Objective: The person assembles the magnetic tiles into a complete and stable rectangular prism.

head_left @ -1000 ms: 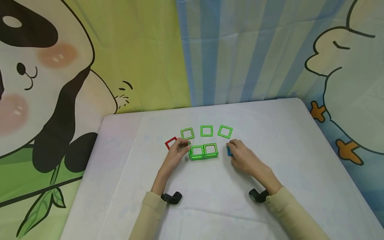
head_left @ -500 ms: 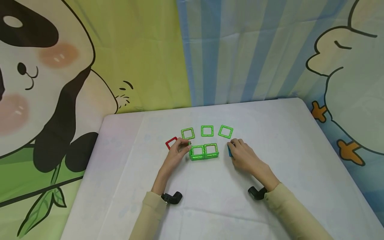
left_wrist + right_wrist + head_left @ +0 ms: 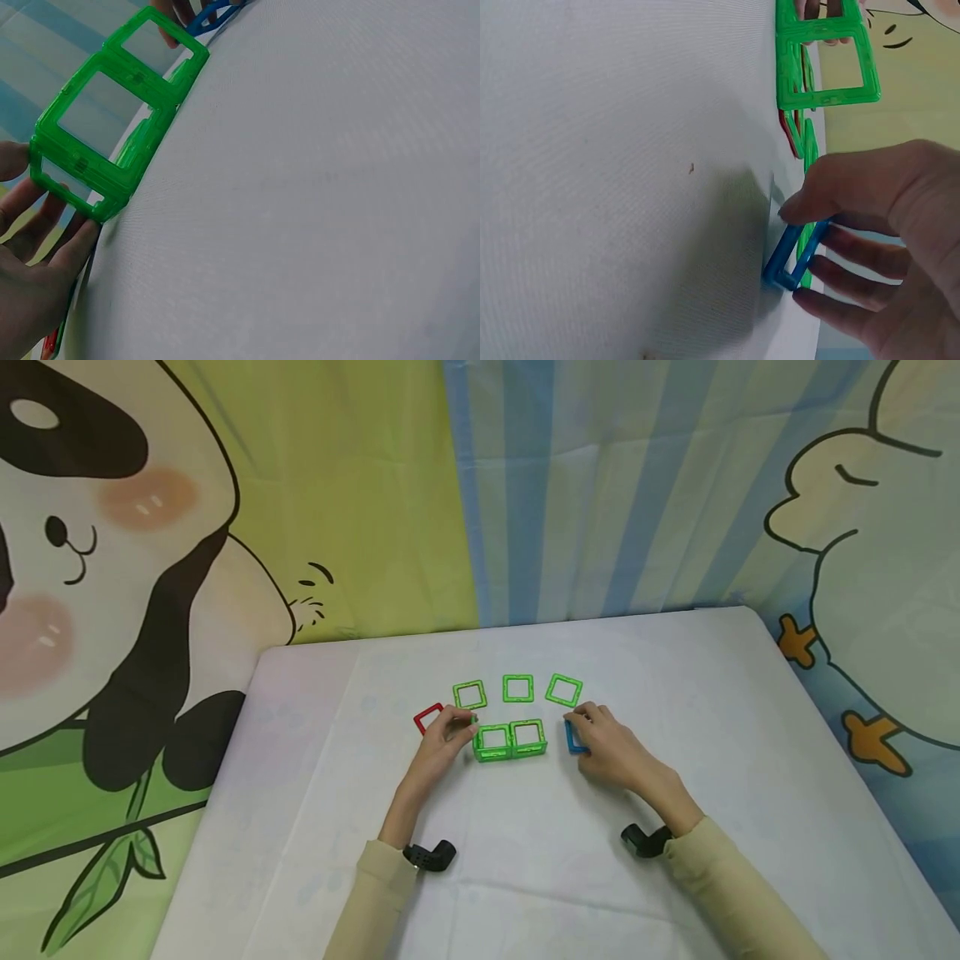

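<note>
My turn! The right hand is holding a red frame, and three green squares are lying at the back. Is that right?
Not quite: the frame held by the right hand is blue, not red, as the right wrist view shows. The three green squares are indeed lying at the back.

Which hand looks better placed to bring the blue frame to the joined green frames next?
Probably the right hand: it pinches the blue frame, to the right of the joined green frames. The left hand holds their left end.
</note>
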{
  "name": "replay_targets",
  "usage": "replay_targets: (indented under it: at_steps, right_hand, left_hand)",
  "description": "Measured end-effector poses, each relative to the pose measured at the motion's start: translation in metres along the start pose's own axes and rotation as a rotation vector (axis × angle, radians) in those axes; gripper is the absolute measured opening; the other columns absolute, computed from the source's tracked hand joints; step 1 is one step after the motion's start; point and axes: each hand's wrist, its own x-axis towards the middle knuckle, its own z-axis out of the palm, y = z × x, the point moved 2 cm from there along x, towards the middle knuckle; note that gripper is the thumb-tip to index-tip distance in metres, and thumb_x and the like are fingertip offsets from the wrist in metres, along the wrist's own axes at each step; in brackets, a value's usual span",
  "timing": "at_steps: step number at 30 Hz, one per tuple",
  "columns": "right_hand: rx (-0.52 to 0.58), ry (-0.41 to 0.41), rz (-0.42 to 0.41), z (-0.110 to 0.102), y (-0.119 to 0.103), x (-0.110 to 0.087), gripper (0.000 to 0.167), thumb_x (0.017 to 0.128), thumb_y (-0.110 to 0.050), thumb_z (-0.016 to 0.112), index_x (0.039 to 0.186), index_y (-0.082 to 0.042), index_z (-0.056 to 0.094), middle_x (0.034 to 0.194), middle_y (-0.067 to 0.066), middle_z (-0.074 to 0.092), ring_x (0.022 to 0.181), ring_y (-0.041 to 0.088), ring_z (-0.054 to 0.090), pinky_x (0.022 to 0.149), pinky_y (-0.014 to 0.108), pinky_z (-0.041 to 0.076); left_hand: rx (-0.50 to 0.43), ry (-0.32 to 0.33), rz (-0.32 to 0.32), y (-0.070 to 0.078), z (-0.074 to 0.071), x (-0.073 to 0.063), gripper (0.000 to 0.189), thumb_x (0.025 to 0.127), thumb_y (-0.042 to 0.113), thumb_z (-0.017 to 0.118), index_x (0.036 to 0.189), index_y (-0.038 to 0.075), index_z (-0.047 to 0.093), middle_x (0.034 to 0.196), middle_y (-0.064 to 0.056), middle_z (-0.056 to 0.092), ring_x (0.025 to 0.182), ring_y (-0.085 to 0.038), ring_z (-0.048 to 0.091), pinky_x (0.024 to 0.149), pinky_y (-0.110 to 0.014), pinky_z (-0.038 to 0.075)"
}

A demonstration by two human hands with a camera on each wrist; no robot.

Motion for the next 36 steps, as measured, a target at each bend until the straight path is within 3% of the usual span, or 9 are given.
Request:
replay_targets:
  at_steps: [7, 16, 23, 30, 36]
  right_hand:
    - [0.192, -0.009, -0.006, -0.001, 0.004, 0.001, 0.064, 0.082, 0.002, 0.074, 0.142, 0.003, 0.053, 0.139, 0.022, 0.053, 0.123, 0.037, 0.055, 0.101, 0.054, 0.05]
    - [0.379, 0.023, -0.033, 0.002, 0.012, 0.003, 0.065, 0.081, 0.002, 0.077, 0.142, 0.001, 0.054, 0.136, 0.02, 0.057, 0.124, 0.039, 0.059, 0.103, 0.055, 0.051]
    - [0.608, 0.031, -0.077, 0.007, 0.017, 0.008, 0.062, 0.083, 0.009, 0.076, 0.14, 0.006, 0.052, 0.14, 0.023, 0.055, 0.133, 0.043, 0.054, 0.105, 0.046, 0.05]
    - [0.819, -0.013, -0.009, 0.015, 0.022, 0.016, 0.065, 0.082, 0.014, 0.072, 0.142, 0.006, 0.048, 0.148, 0.027, 0.049, 0.139, 0.043, 0.049, 0.107, 0.036, 0.049]
    - [0.88, -0.025, 0.025, 0.018, 0.021, 0.019, 0.069, 0.082, 0.014, 0.072, 0.145, 0.003, 0.046, 0.15, 0.027, 0.047, 0.142, 0.044, 0.045, 0.107, 0.033, 0.048]
  left_hand:
    - [-0.007, 0.0, 0.0, 0.0, 0.0, 0.0, 0.026, 0.101, 0.022, 0.066, 0.122, 0.008, 0.061, 0.132, -0.01, 0.061, 0.138, -0.025, 0.052, 0.116, -0.049, 0.037]
    - [-0.023, -0.001, 0.005, -0.001, 0.0, 0.0, 0.026, 0.101, 0.021, 0.067, 0.122, 0.008, 0.061, 0.132, -0.011, 0.062, 0.138, -0.026, 0.052, 0.116, -0.049, 0.037]
    - [-0.018, -0.003, 0.009, -0.002, -0.001, 0.002, 0.024, 0.102, 0.021, 0.066, 0.122, 0.008, 0.061, 0.133, -0.012, 0.061, 0.137, -0.025, 0.053, 0.117, -0.049, 0.037]
    - [-0.009, -0.002, -0.002, 0.0, -0.001, 0.002, 0.026, 0.101, 0.021, 0.066, 0.123, 0.008, 0.061, 0.132, -0.01, 0.062, 0.136, -0.025, 0.054, 0.116, -0.049, 0.038]
    - [-0.002, 0.004, -0.001, 0.0, -0.001, 0.001, 0.027, 0.101, 0.021, 0.066, 0.124, 0.008, 0.062, 0.131, -0.009, 0.062, 0.134, -0.025, 0.054, 0.115, -0.049, 0.039]
